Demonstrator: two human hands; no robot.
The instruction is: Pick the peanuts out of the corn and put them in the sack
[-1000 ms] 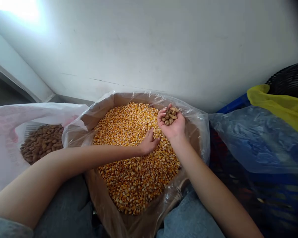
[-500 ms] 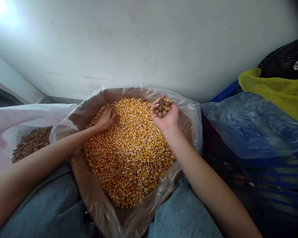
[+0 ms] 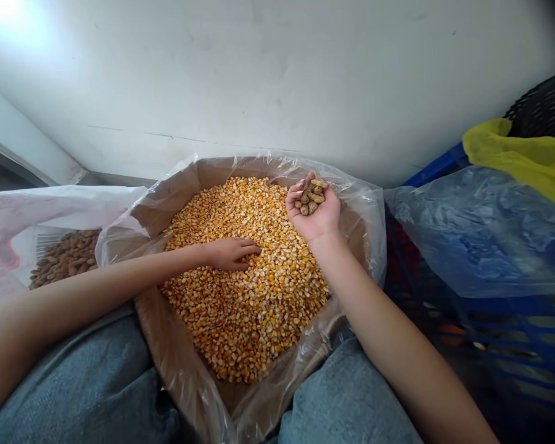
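Apparently unshelled peanuts (image 3: pixel 311 198) lie cupped in the right hand (image 3: pixel 317 223).

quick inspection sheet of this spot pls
surface: plastic-lined cardboard box sitting against the person's blue trousers; no table in view
job's things: dried corn kernels fill the box; peanuts in shell lie in the right hand
clutter: white plastic bag of brown nuts, likely more peanuts, beside the box
hands: left hand rests on the kernels; right hand cups the peanuts above the box
cables: nothing seen
surroundings: white wall behind; blue crate under a translucent blue bag, yellow bag and black woven basket to the right
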